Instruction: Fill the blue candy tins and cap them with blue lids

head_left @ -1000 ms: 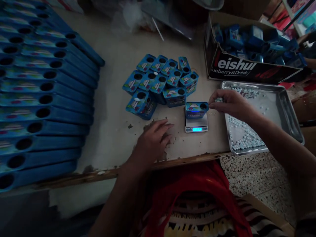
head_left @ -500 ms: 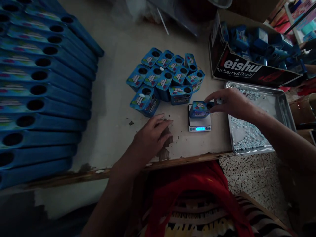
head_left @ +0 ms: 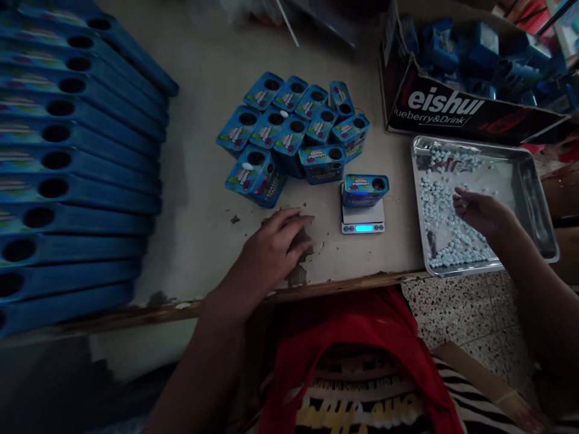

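A blue candy box (head_left: 364,191) with a round hole in its top stands on a small digital scale (head_left: 363,222) with a lit display. My right hand (head_left: 484,216) is over the metal tray (head_left: 552,241) at the right, fingertips drawn together among small pale round candies (head_left: 446,226). What is between those fingertips is too small to make out. Resting on the table left of the scale, my left hand (head_left: 275,244) has its fingers apart and holds nothing. Behind it sits a cluster of similar boxes (head_left: 289,135), with a white piece on two of them.
Long stacked rows of blue boxes (head_left: 104,199) fill the left side. A black carton (head_left: 452,111) full of blue boxes stands at the back right. The worn table edge (head_left: 335,289) runs in front of me, with tiled floor (head_left: 470,304) beyond it at the right.
My right hand has left the box on the scale and moved right, over the candies in the tray. My left hand stays in place. The view has shifted slightly.
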The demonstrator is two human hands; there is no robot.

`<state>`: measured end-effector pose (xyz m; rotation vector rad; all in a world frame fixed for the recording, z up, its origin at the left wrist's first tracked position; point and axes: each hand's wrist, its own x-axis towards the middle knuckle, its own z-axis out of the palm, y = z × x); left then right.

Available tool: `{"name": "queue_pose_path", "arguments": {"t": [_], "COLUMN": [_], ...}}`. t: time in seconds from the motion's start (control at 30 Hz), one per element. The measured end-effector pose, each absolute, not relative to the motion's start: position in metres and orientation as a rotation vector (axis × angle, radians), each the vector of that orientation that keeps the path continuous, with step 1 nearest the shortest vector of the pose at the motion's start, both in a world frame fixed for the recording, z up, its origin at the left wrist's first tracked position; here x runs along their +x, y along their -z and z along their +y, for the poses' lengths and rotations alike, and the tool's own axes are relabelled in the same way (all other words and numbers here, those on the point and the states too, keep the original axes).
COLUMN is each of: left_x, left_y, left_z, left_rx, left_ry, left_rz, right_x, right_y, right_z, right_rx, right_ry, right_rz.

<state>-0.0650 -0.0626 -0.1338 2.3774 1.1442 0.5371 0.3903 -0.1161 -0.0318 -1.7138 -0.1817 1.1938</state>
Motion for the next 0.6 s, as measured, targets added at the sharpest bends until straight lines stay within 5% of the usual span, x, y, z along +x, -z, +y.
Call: {"name": "queue_pose_path", "arguments": {"t": [0.6], "left_x": [-0.025], "left_y": [0.086], "left_z": [-0.052], "left_rx": [2.304], "left_ry": [-0.767], "left_rz": [1.303], "right_x": [0.274], "right_y": [0.015], "right_z": [-0.044], "right_rx": [-1.355], "right_ry": [-1.518], "right_rz": [-1.24]}}
